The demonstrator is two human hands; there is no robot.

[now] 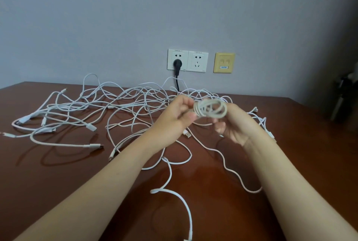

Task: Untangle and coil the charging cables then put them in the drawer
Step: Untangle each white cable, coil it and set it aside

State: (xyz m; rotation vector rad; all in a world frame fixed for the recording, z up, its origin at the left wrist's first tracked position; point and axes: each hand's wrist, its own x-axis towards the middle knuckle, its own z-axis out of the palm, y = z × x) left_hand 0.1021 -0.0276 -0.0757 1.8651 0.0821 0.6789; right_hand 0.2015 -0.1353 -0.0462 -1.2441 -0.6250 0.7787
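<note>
I see my left hand [174, 117] and right hand [235, 127] both gripping a small coiled white charging cable [211, 109] above tangled white cables [116, 106] on the glossy brown wooden table [58, 174].

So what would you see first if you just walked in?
A big tangle of white charging cables sprawls across the brown table. Just above it, centre right, the left hand and right hand hold one small coiled cable between them. Behind, a black plug sits in a white wall socket.
</note>
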